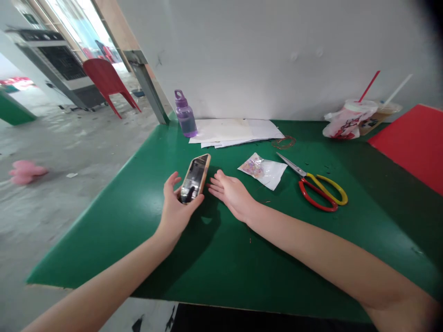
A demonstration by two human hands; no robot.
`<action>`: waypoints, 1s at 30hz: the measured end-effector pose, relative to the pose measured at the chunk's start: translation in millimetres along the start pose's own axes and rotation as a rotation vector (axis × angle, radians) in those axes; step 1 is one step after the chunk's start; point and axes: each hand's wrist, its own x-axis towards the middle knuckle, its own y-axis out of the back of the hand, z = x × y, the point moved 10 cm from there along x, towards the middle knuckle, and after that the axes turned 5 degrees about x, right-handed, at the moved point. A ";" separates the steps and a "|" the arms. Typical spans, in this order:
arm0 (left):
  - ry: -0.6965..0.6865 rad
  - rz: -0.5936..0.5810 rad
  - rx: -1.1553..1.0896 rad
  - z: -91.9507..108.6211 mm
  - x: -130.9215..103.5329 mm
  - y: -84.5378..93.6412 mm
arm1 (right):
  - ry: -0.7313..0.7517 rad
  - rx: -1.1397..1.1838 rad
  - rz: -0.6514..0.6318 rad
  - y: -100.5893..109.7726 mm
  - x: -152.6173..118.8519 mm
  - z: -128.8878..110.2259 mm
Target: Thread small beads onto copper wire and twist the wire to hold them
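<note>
A smartphone in a light orange case (196, 177) is tilted above the green table (221, 258), its dark glossy screen facing up. My left hand (178, 203) grips its lower end between thumb and fingers. Just right of the phone, my right hand (230, 191) is open, palm turned toward the phone, with nothing in it. A small clear and white packet with colourful bits (265, 170) lies right of my right hand. Beyond the packet rest large scissors (311, 180) with one red and one yellow handle, their blades slightly apart.
At the wall stand a purple bottle (186, 117), white papers (235, 131), a coil of thin bands (284, 142) and drink cups with straws (360, 115). A red board (415, 143) lies at right. Left on the floor are a red chair (104, 78) and a pink object (26, 172).
</note>
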 end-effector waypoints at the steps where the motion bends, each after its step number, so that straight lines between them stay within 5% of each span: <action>1: 0.004 -0.033 -0.068 4.2 -7.6 -8.9 | 0.010 0.042 0.011 -2.4 5.8 2.7; 12: -0.094 -0.021 -0.107 21.4 -18.0 -29.6 | 0.076 0.364 0.161 17.4 23.9 20.7; 30: -0.132 -0.033 0.039 17.7 -12.9 -28.1 | -0.035 0.415 0.192 18.2 21.2 32.9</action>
